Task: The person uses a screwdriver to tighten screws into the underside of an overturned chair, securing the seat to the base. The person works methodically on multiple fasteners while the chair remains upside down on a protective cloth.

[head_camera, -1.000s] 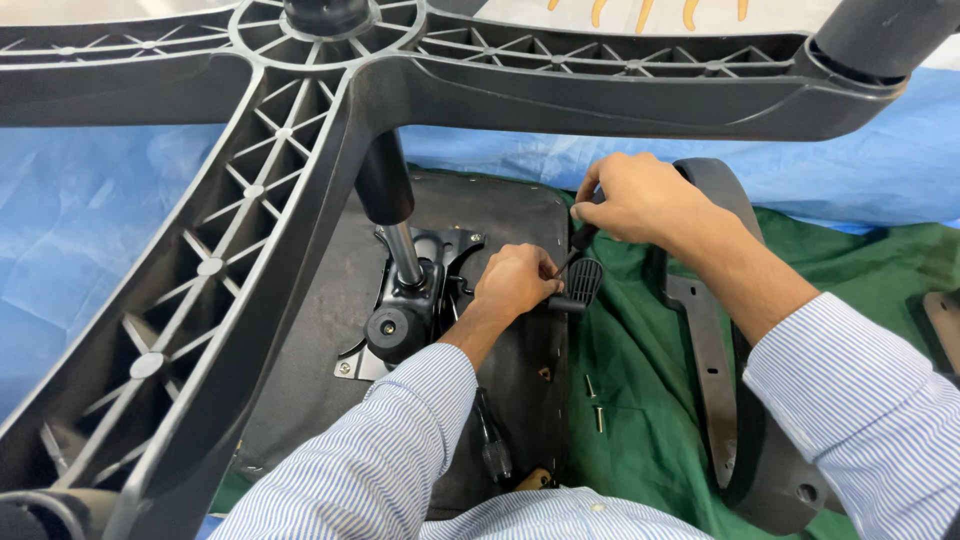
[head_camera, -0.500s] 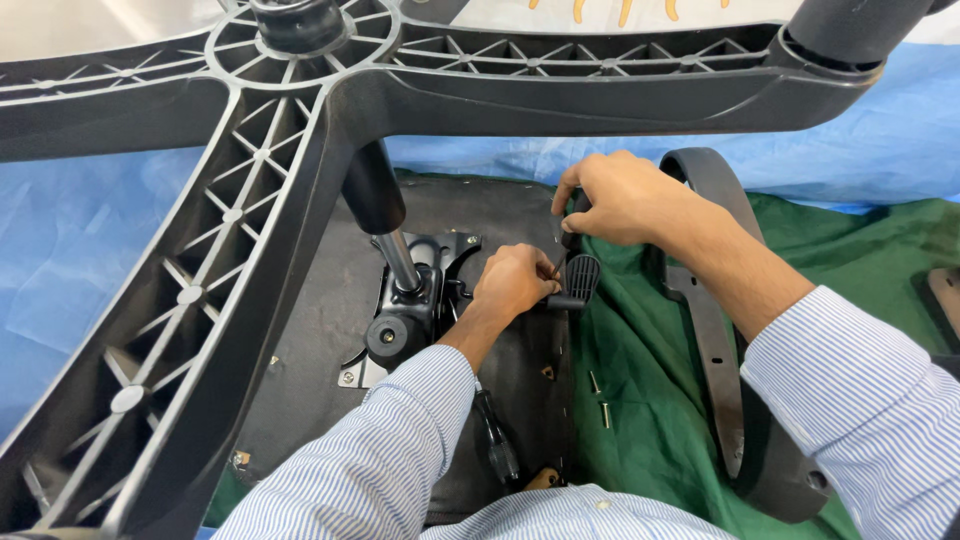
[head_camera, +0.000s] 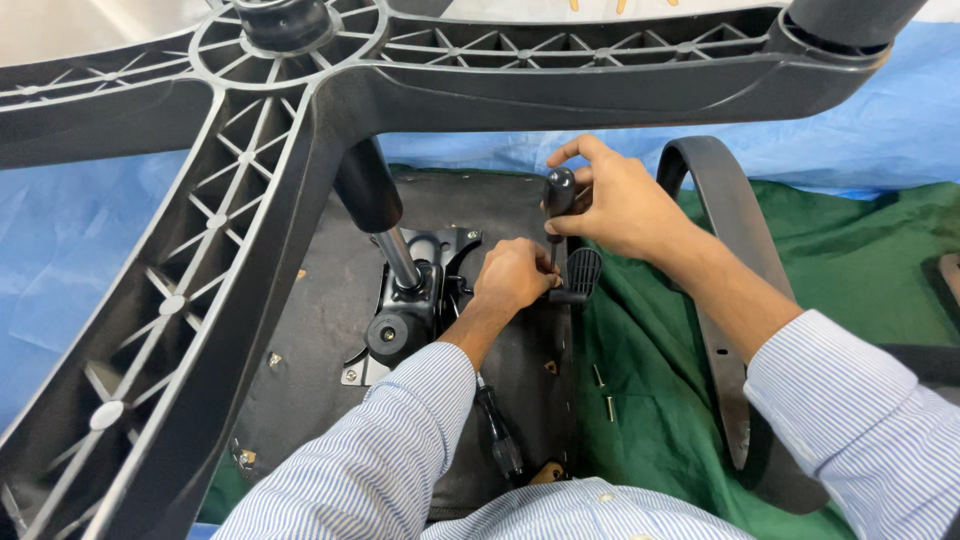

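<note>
An office chair lies upside down in the head view. Its black seat underside [head_camera: 320,330] faces up, with the metal mechanism [head_camera: 405,310] and gas cylinder [head_camera: 375,205] in the middle. My right hand [head_camera: 620,205] grips the black handle of a screwdriver [head_camera: 557,195] held upright at the seat's right edge. My left hand [head_camera: 512,278] rests just below it, fingers pinched around the screwdriver's shaft near the tip, beside a black ribbed lever paddle [head_camera: 582,270].
The black star-shaped chair base [head_camera: 230,180] spreads across the top and left, close to the camera. A black armrest [head_camera: 735,330] lies on green cloth [head_camera: 860,260] at the right, with two loose bolts [head_camera: 603,392]. Blue sheeting [head_camera: 60,250] covers the surroundings. Another tool [head_camera: 500,440] lies near my left sleeve.
My right hand has risen a little and the screwdriver handle now shows above my left hand. The camera view has shifted slightly downward.
</note>
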